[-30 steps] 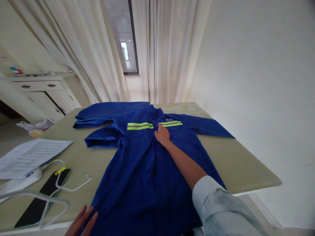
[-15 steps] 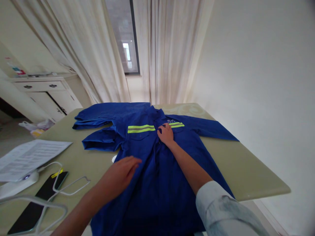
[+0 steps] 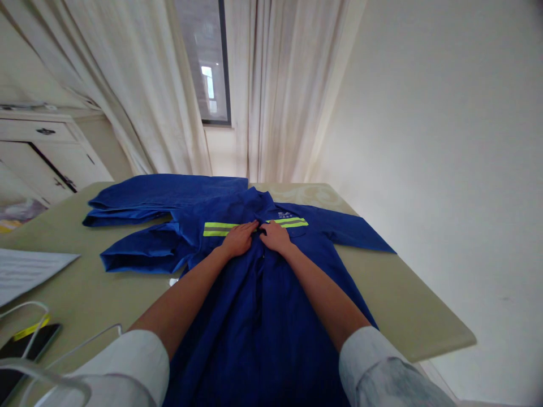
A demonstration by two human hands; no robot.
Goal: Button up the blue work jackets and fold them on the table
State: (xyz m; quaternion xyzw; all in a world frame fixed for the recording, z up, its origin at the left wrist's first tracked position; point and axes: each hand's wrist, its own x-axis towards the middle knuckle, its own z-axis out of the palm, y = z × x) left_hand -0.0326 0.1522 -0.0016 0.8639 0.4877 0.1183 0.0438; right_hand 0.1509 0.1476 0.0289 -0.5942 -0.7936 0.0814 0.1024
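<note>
- Head view: see blue jacket (image 3: 297, 305) lying front-up on table (image 3: 407, 299), collar (image 3: 263, 199) at far end.
- Find left hand (image 3: 240, 238) and right hand (image 3: 275, 236) side by side at chest, by front opening (image 3: 259, 288), near yellow stripes (image 3: 217, 229).
- Read left fingers as held together, right fingers as curled; cannot tell whether pinching cloth.
- Judge as done: jacket spread out, one sleeve (image 3: 356, 229) straight.
- Judge as left: front opening parted below hands, other sleeve (image 3: 144, 251) bunched near folded cloth (image 3: 169, 189).
</note>
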